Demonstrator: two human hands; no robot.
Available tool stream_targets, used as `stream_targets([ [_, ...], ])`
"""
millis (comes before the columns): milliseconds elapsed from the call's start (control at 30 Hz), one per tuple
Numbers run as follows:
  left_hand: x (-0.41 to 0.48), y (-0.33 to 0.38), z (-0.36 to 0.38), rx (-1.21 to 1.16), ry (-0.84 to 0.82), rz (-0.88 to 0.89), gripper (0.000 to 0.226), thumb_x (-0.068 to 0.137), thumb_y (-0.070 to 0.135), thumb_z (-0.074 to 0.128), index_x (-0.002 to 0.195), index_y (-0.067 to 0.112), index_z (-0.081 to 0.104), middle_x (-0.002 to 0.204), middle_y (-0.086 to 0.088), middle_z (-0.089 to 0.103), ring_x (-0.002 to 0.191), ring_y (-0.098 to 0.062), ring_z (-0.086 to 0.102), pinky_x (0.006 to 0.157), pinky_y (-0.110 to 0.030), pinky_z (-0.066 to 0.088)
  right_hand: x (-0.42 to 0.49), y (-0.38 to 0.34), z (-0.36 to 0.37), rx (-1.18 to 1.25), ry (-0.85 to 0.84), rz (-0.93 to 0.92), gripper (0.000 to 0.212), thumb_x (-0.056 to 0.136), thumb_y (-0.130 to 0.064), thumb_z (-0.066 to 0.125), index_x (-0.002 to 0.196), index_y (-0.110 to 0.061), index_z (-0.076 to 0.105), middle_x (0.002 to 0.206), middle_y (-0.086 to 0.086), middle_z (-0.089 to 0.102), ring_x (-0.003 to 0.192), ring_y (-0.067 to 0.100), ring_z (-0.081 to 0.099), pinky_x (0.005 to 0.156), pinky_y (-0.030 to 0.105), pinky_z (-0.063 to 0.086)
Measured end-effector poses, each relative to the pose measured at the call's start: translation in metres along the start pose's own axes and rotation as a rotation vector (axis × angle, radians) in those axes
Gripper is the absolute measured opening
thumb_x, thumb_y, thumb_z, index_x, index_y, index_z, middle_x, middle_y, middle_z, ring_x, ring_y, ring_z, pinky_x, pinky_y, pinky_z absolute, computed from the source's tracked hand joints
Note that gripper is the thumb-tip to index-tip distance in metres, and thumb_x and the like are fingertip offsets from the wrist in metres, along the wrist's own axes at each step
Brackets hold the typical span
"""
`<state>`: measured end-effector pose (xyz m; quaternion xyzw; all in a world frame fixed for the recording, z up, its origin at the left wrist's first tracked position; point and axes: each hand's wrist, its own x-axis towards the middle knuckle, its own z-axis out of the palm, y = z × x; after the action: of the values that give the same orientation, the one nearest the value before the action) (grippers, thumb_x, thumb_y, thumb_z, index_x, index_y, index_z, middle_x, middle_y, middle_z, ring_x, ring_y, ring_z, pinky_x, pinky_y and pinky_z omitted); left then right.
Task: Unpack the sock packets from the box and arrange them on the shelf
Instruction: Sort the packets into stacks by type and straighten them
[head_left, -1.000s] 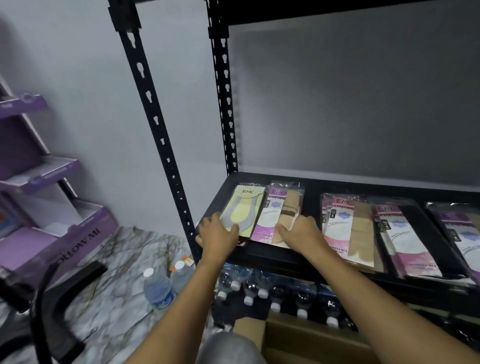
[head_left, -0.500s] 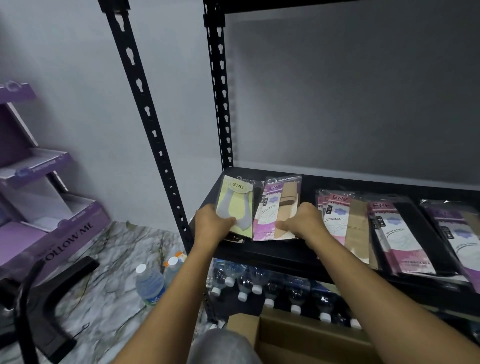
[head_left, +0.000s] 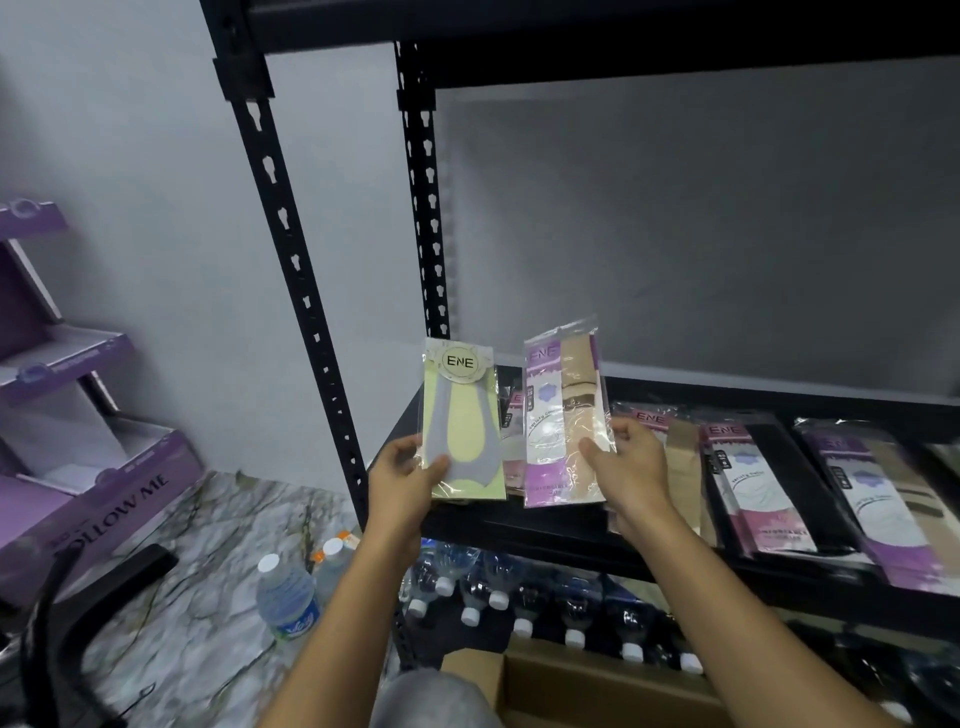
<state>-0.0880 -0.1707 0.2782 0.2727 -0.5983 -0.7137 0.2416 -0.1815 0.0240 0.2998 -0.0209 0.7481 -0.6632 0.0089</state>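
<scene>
My left hand (head_left: 402, 475) grips a yellow-and-grey sock packet (head_left: 462, 415) by its lower left edge and holds it upright above the black shelf (head_left: 571, 535). My right hand (head_left: 631, 465) holds a purple-and-beige sock packet (head_left: 558, 415) upright beside it. Another pink packet (head_left: 514, 441) lies on the shelf behind the two, partly hidden. Several more packets (head_left: 753, 483) lie flat in a row along the shelf to the right. The cardboard box (head_left: 597, 691) sits open on the floor below the shelf.
Black slotted uprights (head_left: 291, 260) frame the shelf's left end. Capped water bottles (head_left: 519, 597) are packed under the shelf, and two loose bottles (head_left: 288, 597) stand on the marble floor. A purple cardboard display stand (head_left: 78, 441) and a black chair base (head_left: 93, 597) are at left.
Both hands have lifted their packets off the shelf, from lying flat to held upright in front of me.
</scene>
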Motion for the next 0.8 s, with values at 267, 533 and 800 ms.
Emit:
stream_targets([
  [267, -0.035, 0.008, 0.013, -0.078, -0.1, 0.046, 0.032, 0.087, 0.0, 0.067, 0.115, 0.014, 0.056, 0.09, -0.002, 0.074, 0.078, -0.021, 0.072, 0.067, -0.042, 0.058, -0.029, -0.012, -0.049, 0.123, 0.064, -0.078, 0.039, 0.083, -0.01, 0.068, 0.119, -0.019, 0.055, 0.126, 0.007, 0.062, 0.108, 0.018, 0.062, 0.091, 0.03, 0.048],
  [533, -0.067, 0.003, 0.055, -0.075, -0.233, 0.056, 0.031, 0.087, 0.003, 0.068, 0.111, 0.018, 0.056, 0.1, -0.008, 0.075, 0.091, -0.03, 0.072, 0.077, -0.045, 0.055, -0.046, -0.007, -0.108, 0.159, 0.124, -0.075, 0.041, 0.083, -0.006, 0.068, 0.122, -0.01, 0.055, 0.123, 0.004, 0.06, 0.111, 0.015, 0.057, 0.101, 0.031, 0.042],
  [800, -0.094, -0.008, 0.098, -0.069, -0.344, 0.024, 0.035, 0.088, 0.001, 0.066, 0.118, 0.015, 0.053, 0.105, -0.008, 0.075, 0.095, -0.031, 0.072, 0.083, -0.046, 0.056, -0.053, 0.004, -0.165, 0.151, 0.197, -0.075, 0.051, 0.084, -0.01, 0.067, 0.132, -0.008, 0.049, 0.136, 0.012, 0.052, 0.124, 0.021, 0.049, 0.1, 0.032, 0.038],
])
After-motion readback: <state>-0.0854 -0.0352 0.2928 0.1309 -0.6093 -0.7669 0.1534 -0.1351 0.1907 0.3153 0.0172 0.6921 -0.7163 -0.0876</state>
